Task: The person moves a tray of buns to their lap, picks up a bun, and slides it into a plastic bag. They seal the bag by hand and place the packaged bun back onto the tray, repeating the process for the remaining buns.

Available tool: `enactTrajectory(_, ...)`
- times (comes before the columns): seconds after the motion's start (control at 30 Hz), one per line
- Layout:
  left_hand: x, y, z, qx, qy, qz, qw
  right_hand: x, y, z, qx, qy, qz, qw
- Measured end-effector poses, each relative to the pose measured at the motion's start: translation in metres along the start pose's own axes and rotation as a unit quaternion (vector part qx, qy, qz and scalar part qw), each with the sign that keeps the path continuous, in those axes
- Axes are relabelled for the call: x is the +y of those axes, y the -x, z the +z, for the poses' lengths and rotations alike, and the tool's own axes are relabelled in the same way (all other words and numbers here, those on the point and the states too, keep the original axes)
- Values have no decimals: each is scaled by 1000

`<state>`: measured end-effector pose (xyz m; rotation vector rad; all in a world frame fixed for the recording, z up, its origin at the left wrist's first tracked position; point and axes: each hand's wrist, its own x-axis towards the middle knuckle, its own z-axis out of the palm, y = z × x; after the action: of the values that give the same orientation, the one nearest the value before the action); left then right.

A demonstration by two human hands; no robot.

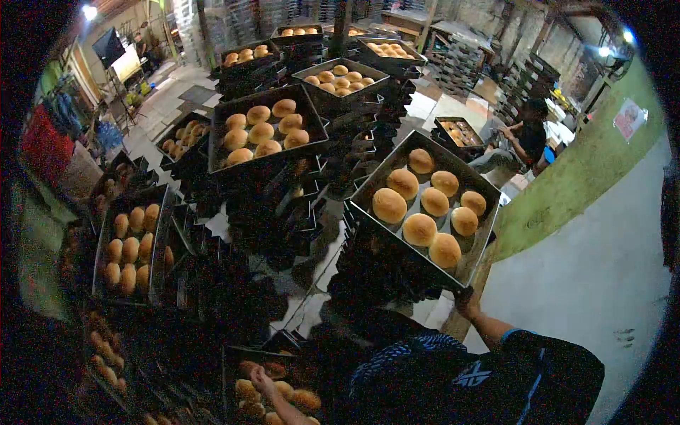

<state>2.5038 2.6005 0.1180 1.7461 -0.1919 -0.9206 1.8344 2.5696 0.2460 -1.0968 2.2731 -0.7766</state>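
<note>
In the head view, my right hand (466, 303) grips the near corner of a dark metal baking tray (425, 263). That tray holds several golden round buns (434, 202) and is tilted in the view. My left hand (263, 381) reaches over a lower tray (228, 375) at the bottom. Its fingers are drawn together among browned buns (306, 399). Whether they hold a bun or only touch one is too dim to make out.
Stacks of trays with buns surround me, such as a tray (322, 134) ahead and another tray (168, 212) on the left. A seated person (528, 138) is beyond my tray at the right. A green and white wall (595, 234) runs along the right side.
</note>
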Motion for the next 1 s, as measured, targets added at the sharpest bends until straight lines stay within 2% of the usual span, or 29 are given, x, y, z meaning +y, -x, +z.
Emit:
enactTrajectory(0.07,-8,7,19,-22,-2,-11,1000,1,-15,-5,14,7,-7,1000)
enactTrajectory(0.13,-6,10,47,-63,-9,-3,998,0,-18,-19,2,166,-112,980)
enactTrajectory(0.17,-1,11,66,-88,-8,12,996,-8,-21,-18,8,161,-105,981)
enactTrajectory(0.23,16,16,101,-143,-28,36,989,-26,-33,-14,-9,319,-41,947)
enactTrajectory(0.3,84,60,130,-200,-146,12,969,-17,-61,-1,117,134,-217,960)
enactTrajectory(0.33,16,-1,132,-257,-79,30,963,-37,-75,-2,76,165,-148,972)
enactTrajectory(0.37,75,41,142,-230,-120,-2,966,-61,-89,-2,32,193,-81,977)
enactTrajectory(0.43,82,34,146,-244,-151,-6,958,-44,-123,14,54,215,-156,963)
enactTrajectory(0.47,90,37,144,-240,-156,4,958,-39,-139,24,115,195,-190,955)
enactTrajectory(0.53,112,49,144,-206,-160,10,965,-34,-181,22,83,229,-162,956)
enactTrajectory(0.63,88,10,134,-189,-110,-6,976,7,-264,16,26,341,-164,925)
enactTrajectory(0.67,101,16,142,-150,-235,-68,958,-6,-276,3,22,327,-123,937)
enactTrajectory(0.73,106,9,158,-150,-257,-57,953,-33,-297,-19,38,292,-53,954)
enactTrajectory(0.83,109,10,209,-166,-272,-51,947,-48,-336,-39,41,279,-2,959)
enactTrajectory(0.9,116,15,254,-220,-279,30,934,-47,-365,-47,39,271,18,962)
enactTrajectory(0.97,85,-7,311,-297,-156,56,940,-41,-393,-53,41,263,33,963)
enactTrajectory(1.0,103,14,346,-317,-218,64,921,-37,-407,-57,42,258,40,964)
